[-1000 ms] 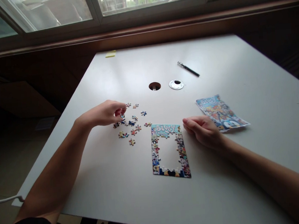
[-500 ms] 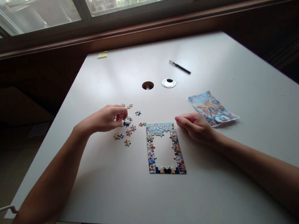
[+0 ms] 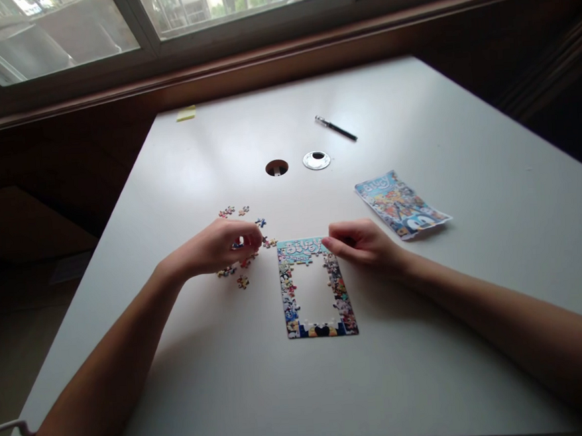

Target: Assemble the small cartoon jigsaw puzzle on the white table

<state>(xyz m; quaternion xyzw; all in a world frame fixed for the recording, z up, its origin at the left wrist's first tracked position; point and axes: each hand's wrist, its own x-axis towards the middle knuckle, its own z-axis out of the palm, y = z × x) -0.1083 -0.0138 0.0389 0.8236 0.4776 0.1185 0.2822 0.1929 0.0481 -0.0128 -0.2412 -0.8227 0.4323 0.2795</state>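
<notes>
A small jigsaw puzzle lies on the white table, its border assembled and its middle open. Several loose pieces are scattered to its left. My left hand hovers over those pieces with fingers pinched on a small puzzle piece, close to the puzzle's top left corner. My right hand rests curled at the puzzle's top right corner, fingertips touching the frame; I see nothing in it.
A printed puzzle picture sheet lies right of the puzzle. Farther back are a black pen, a round cable hole, its silver cap and a yellow sticky pad. Windows run behind the table.
My left hand moved right from the loose pieces toward the puzzle with a piece pinched. My right hand shifted left to the puzzle's top right corner. The view tilted slightly.
</notes>
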